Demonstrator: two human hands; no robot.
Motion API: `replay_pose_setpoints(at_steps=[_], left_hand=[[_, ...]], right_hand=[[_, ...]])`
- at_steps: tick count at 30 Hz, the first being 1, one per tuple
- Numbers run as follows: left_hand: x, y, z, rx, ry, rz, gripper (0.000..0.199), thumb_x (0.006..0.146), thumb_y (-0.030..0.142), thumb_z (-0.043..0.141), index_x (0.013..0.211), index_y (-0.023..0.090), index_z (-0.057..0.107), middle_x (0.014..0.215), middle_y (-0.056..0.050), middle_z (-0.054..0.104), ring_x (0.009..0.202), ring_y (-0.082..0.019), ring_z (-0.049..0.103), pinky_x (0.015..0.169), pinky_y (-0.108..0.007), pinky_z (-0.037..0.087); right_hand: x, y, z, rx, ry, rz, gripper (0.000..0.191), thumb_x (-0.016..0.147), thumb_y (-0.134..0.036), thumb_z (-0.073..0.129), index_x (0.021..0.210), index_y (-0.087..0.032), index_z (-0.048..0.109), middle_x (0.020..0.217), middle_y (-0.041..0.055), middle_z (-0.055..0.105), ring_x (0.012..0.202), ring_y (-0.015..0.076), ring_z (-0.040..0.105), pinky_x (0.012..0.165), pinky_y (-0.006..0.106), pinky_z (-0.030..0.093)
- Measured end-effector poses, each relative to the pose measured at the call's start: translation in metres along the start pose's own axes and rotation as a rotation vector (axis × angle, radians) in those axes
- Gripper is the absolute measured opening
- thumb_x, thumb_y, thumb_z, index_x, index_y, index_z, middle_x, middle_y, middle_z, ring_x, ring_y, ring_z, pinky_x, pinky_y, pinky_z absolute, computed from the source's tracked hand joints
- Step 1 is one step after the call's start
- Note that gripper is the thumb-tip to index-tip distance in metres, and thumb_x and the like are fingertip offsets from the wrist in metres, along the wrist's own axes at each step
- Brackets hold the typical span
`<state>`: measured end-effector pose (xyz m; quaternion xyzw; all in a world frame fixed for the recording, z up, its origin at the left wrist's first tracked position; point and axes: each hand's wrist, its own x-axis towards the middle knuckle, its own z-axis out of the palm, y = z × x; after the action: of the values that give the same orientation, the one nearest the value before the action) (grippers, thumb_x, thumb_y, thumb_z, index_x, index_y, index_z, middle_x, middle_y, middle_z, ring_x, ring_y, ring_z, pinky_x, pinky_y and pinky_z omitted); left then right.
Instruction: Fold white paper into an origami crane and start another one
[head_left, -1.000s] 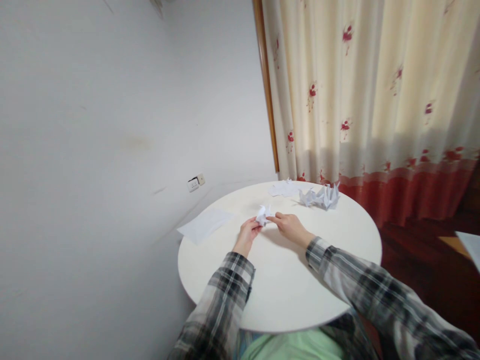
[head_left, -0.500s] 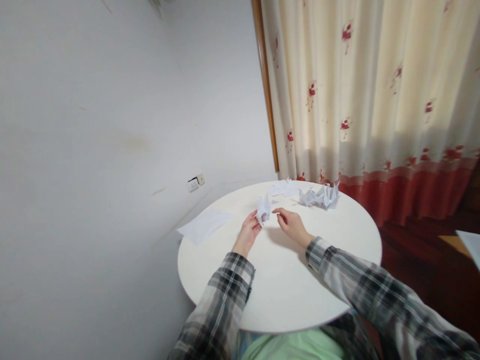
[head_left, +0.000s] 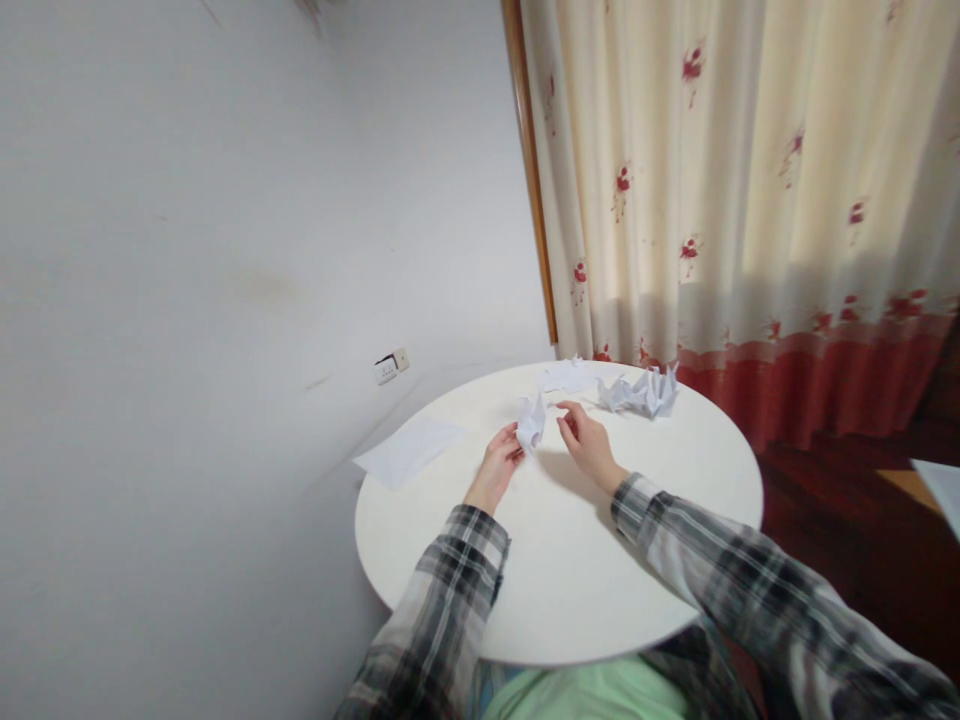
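Gripping the folded paper (head_left: 531, 424) at its left side, my left hand (head_left: 497, 468) has its fingers closed on the edge, and the paper stands roughly upright over the far half of the table (head_left: 570, 570). From my camera I can't tell whether its lower edge touches the tabletop. Just to the right I see my right hand (head_left: 591, 447), its thumb and index finger apart and the other fingers curled under; I make out nothing in its grasp, though I can't tell if the index fingertip meets the thin point on the paper's right side. A soft shadow lies on the table below that hand. Farther back I have some papers (head_left: 566, 377) lying near the far rim, and to their right a cluster of folded pieces (head_left: 651, 393) with sharp tips, too bunched for me to count. Over on the left, a flat sheet (head_left: 411, 450) lies across the table's rim, one corner jutting past it. Both my sleeves (head_left: 454, 575) are plaid, and a green shirt (head_left: 592, 690) shows below the near rim. Beyond the table I get a white wall (head_left: 187, 350) with a socket (head_left: 385, 372), a wooden strip (head_left: 534, 180), a flowered curtain (head_left: 712, 200) with a red hem, and a dark floor (head_left: 814, 500).
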<state>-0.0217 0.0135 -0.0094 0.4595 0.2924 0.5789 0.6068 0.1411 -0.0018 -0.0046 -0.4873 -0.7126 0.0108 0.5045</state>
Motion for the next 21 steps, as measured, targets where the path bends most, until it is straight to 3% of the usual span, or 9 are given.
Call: replay_pose_setpoints(at_steps=[4, 11, 17, 21], left_hand=[[-0.0016, 0.0014, 0.0013, -0.013, -0.003, -0.047, 0.030, 0.062, 0.008, 0.057, 0.092, 0.014, 0.058, 0.083, -0.004, 0.061, 0.064, -0.007, 0.054, 0.059, -0.018, 0.039], [0.0039, -0.0041, -0.0051, -0.092, 0.033, -0.045, 0.024, 0.066, 0.014, 0.056, 0.090, 0.014, 0.059, 0.080, -0.003, 0.061, 0.062, -0.007, 0.052, 0.055, -0.017, 0.039], [0.0012, -0.0024, -0.0018, 0.002, -0.034, -0.026, 0.031, 0.062, 0.012, 0.060, 0.093, 0.013, 0.059, 0.086, -0.006, 0.062, 0.068, -0.009, 0.055, 0.062, -0.019, 0.040], [-0.0015, -0.0020, -0.0014, 0.111, -0.031, -0.058, 0.031, 0.060, 0.013, 0.062, 0.091, 0.013, 0.060, 0.088, -0.008, 0.063, 0.074, -0.013, 0.057, 0.069, -0.023, 0.040]], right_hand=[[0.0030, 0.0049, 0.0006, -0.013, 0.077, 0.022, 0.036, 0.083, -0.028, 0.031, 0.115, -0.014, 0.039, 0.082, 0.0051, 0.055, 0.066, 0.0137, 0.051, 0.063, 0.024, 0.038], [0.0033, 0.0047, -0.0010, -0.054, 0.133, -0.037, 0.034, 0.080, -0.030, 0.038, 0.109, -0.014, 0.046, 0.082, 0.0060, 0.053, 0.072, 0.0154, 0.049, 0.068, 0.026, 0.038], [-0.0002, -0.0020, -0.0019, -0.003, -0.008, -0.037, 0.030, 0.085, -0.036, 0.031, 0.089, -0.017, 0.053, 0.067, 0.0008, 0.053, 0.059, 0.0119, 0.048, 0.060, 0.022, 0.035], [0.0006, 0.0020, 0.0029, -0.004, -0.057, -0.061, 0.025, 0.084, -0.034, 0.035, 0.084, -0.016, 0.054, 0.071, 0.0014, 0.055, 0.062, 0.0119, 0.048, 0.061, 0.022, 0.035]])
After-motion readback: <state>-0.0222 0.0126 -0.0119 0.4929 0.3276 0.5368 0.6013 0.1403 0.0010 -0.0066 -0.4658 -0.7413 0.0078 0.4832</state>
